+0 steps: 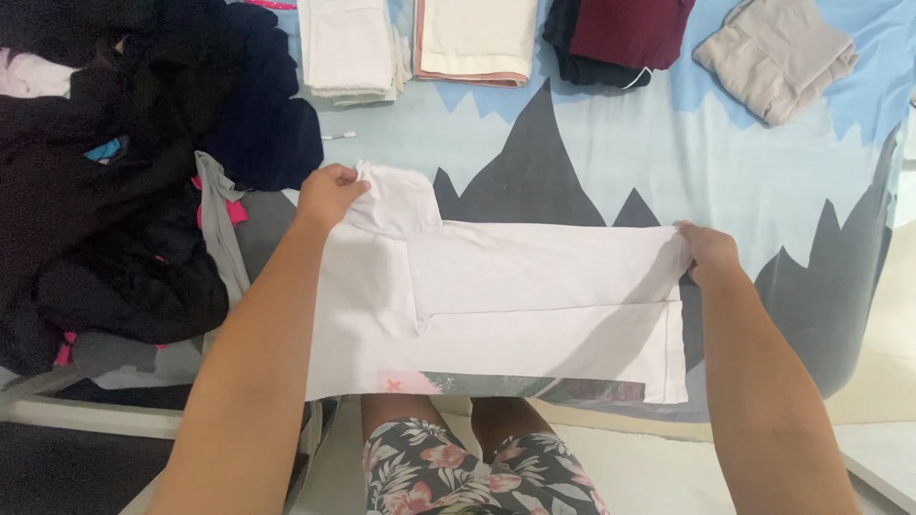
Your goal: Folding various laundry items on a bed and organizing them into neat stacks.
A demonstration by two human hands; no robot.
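White shirt [534, 305] lies flat on the mountain-print sheet [668, 153], long axis running left-right between the hands. Left hand [329, 194] fingers pinch the sleeve end at the far-left corner; right hand [708, 253] fingers grip the right edge. Dark clothes pile [114, 191] just left, folded stacks [477, 38] beyond.

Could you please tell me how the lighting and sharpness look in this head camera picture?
In the head view, soft even light, no glare; the white shirt shows faint shadows along its folds, the dark clothes pile loses detail in blackness, and the left hand and right hand look reasonably sharp.
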